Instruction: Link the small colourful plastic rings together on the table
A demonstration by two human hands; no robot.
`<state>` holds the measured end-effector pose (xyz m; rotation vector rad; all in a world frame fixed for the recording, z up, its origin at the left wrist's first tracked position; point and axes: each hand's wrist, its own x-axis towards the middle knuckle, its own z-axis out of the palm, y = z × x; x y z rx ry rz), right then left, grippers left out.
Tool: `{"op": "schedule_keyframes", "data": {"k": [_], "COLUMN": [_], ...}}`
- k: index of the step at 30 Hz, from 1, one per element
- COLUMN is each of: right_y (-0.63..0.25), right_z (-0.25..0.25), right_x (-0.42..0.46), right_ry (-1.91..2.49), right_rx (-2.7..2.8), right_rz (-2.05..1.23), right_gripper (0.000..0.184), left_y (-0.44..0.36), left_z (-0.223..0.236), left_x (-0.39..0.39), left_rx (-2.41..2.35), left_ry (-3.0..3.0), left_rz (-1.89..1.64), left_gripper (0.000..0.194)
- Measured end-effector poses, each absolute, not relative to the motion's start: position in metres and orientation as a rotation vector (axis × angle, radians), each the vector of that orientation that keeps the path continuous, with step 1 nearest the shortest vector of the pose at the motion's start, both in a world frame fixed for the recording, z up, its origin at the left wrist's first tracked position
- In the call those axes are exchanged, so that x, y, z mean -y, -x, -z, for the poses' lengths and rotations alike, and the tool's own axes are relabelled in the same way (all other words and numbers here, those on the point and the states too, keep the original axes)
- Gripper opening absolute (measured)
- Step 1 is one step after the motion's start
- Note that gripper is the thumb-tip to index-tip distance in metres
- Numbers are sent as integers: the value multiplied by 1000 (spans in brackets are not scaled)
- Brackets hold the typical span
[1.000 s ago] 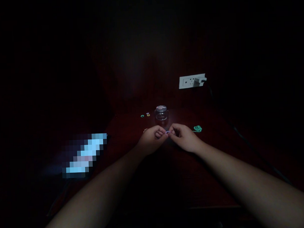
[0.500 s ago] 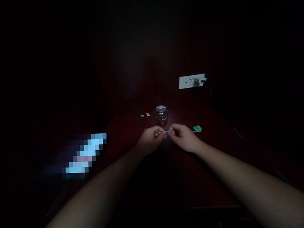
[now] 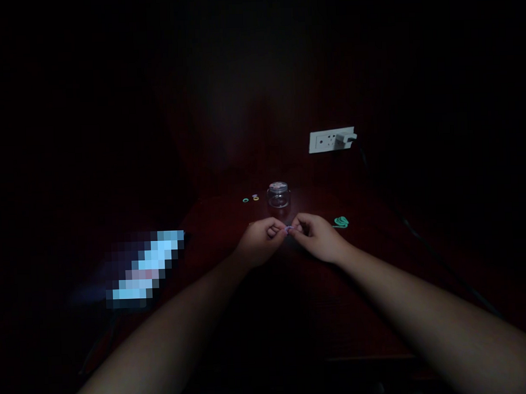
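Between my two hands is a small purple band [image 3: 289, 227], likely a little hair tie, pinched from both sides. My left hand [image 3: 260, 242] grips its left side with thumb and fingertips. On the other side my right hand [image 3: 318, 238] pinches it in the same way. The fingertips nearly meet, so much of the band is hidden. Just beyond the hands stands a clear lidded jar [image 3: 279, 196]. Left of the jar lie a small green ring [image 3: 245, 200], a yellow ring [image 3: 256, 198] and a pale purple one [image 3: 255, 195]. Near my right hand rests a coiled green cord [image 3: 341, 222].
A lit screen [image 3: 151, 267], blurred into blocks, is at the left of the dark red table [image 3: 357, 320]. On the back wall a white socket plate [image 3: 325, 141] holds a plugged-in adapter [image 3: 345, 138]. A dark cable [image 3: 442, 265] runs along the right side.
Both hands stay almost in place. The purple band's shape between the fingertips looks slightly different, less like an open arch. Everything else stands as before.
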<state>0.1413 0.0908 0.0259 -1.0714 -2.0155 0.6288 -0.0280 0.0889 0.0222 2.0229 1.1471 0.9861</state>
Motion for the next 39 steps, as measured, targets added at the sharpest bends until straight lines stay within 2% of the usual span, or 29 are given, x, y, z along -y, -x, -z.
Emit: {"op": "schedule_keyframes", "data": {"k": [39], "right_y": [-141], "right_z": [-23], "right_x": [-91], "right_ry": [1080], "right_rx": [2047], "right_rz": [-641], "right_gripper": [11], "left_y": [27], "left_z": [-26], "left_x": [-86], "left_rx": [-1162], "left_ry": [-1981], "left_rz": [-978], "left_gripper": [21]}}
